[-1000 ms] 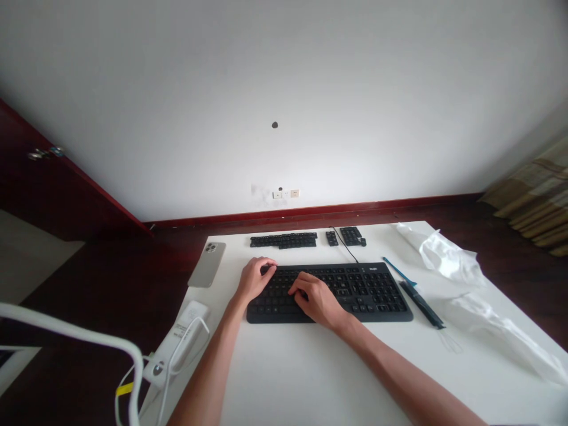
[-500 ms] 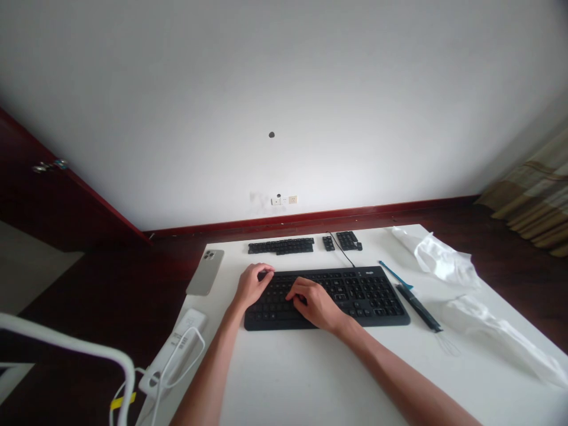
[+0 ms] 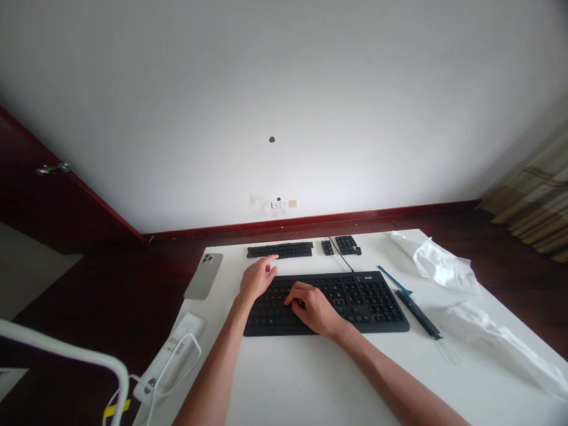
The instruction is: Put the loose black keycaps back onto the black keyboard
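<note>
A black keyboard [image 3: 306, 322] lies across the white table, with keycaps on its left part and bare key sockets showing to the right. My right hand [image 3: 313, 307] rests on its middle, fingers bent and closed with the tips down among the keys. Whatever they grip, if anything, is too small to make out. My left hand [image 3: 257, 277] is over the keyboard's far left edge, fingers stretched forward and thumb apart. Its fingertips are close to a block of loose black keycaps [image 3: 293, 249]. Smaller groups stand beyond the cable: a narrow keycap cluster [image 3: 327, 247] and number-pad keycaps [image 3: 346, 244].
Left on the table are a phone [image 3: 204, 276] and a white power strip [image 3: 171, 355] with cords. To the right lie a blue stick-like tool [image 3: 394, 279], a black-handled tool with wire loops [image 3: 419, 313], and crumpled white plastic bags [image 3: 437, 263]. A white curved tube [image 3: 66, 349] crosses the lower left.
My left hand has moved forward from the keyboard's top left toward the loose keycaps, and its fingers have straightened. My right hand stays on the keyboard. The view has shifted slightly.
</note>
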Demonstrator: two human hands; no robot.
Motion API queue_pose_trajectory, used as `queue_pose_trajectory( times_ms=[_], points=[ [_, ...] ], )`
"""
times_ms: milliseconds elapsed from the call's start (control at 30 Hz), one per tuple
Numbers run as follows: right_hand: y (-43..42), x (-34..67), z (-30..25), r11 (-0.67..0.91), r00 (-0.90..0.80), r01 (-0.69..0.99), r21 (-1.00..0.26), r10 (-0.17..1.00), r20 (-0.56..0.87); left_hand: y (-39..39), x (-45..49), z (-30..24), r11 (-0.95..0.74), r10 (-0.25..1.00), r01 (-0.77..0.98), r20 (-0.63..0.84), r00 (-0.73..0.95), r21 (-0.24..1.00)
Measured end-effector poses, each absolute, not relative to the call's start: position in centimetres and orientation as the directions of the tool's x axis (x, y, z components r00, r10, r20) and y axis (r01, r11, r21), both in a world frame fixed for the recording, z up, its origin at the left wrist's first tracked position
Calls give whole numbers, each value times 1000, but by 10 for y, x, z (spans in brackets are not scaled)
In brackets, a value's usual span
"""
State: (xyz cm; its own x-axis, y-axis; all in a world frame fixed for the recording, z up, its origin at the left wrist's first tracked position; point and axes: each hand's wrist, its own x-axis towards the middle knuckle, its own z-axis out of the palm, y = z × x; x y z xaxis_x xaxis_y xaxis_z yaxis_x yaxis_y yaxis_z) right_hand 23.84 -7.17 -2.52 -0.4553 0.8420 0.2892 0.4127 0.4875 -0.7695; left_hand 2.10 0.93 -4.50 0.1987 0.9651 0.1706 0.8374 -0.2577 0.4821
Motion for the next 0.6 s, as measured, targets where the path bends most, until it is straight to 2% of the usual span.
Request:
queue_pose_trajectory(
  times_ms=[233,600],
  points=[
    [-73,237,-25,483,-450,424,-766,846,285,6,22,-45,-252,966,862,168,197,440],
    [-73,237,-24,486,-451,430,-761,846,285,3,22,-45,-262,960,849,216,179,460]
  ],
)
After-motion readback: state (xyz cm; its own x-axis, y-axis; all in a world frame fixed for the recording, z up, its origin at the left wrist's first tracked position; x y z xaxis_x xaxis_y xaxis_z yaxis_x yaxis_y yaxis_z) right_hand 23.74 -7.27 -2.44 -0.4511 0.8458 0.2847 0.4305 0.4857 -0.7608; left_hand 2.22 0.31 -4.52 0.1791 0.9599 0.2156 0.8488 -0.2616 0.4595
